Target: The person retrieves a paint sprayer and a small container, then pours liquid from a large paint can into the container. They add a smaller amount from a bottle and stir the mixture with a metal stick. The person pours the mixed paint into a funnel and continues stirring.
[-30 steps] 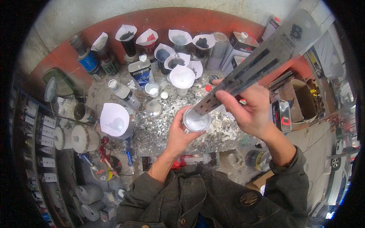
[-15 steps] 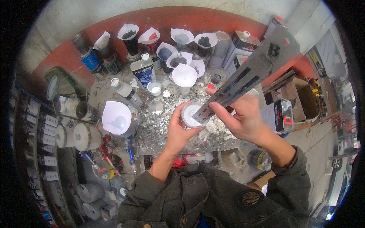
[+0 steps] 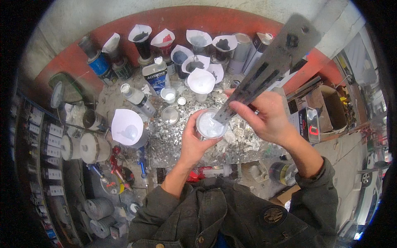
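My left hand (image 3: 193, 138) is wrapped round a clear cup (image 3: 210, 127) of whitish-grey liquid at the middle of the bench. In my right hand (image 3: 264, 115), pinched between thumb and fingers, is a long slotted metal mixing stick (image 3: 269, 66). It slants up to the right, and its lower end dips into the liquid. Left of the cup lies a round metal lid (image 3: 170, 115). Beyond it stand a small cup of white liquid (image 3: 168, 96) and a white cap (image 3: 181, 101).
Several cups with white paper cone strainers (image 3: 201, 81) stand along the back. A larger strainer (image 3: 127, 128) sits at left, near a grey bottle (image 3: 138, 101). Spray guns (image 3: 118, 167) hang at the bench's front left. A rectangular can (image 3: 308, 124) is at right, beside a cardboard box (image 3: 334, 108).
The mixing stick has shifted and stands slightly steeper, its top farther left. My right hand has moved a little with it. My left hand still holds the cup in nearly the same place.
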Demonstrator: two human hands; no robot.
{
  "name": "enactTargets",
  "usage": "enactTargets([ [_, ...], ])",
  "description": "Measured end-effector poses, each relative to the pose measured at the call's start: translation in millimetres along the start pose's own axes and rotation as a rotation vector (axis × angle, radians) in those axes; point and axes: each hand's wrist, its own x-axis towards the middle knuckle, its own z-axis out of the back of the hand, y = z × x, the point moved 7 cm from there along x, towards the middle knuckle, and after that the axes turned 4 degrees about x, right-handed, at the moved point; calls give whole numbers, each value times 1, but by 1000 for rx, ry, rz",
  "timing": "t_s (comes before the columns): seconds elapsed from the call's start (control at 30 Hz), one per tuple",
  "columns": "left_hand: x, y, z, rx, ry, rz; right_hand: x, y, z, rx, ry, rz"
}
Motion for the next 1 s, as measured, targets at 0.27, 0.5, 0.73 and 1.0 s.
enactTargets([
  [0.27, 0, 5, 1, -33, 11, 20, -9, 13, -12, 90, -36, -33],
  [0.5, -3, 6, 4, 11, 0, 13, 14, 23, 12, 12, -118, -26],
  [0.73, -2, -1, 9, 23, -24, -14, 4, 3, -8, -1, -17, 8],
  [1.0, -4, -1, 9, -8, -26, -2, -1, 16, -20, 136, -7, -78],
])
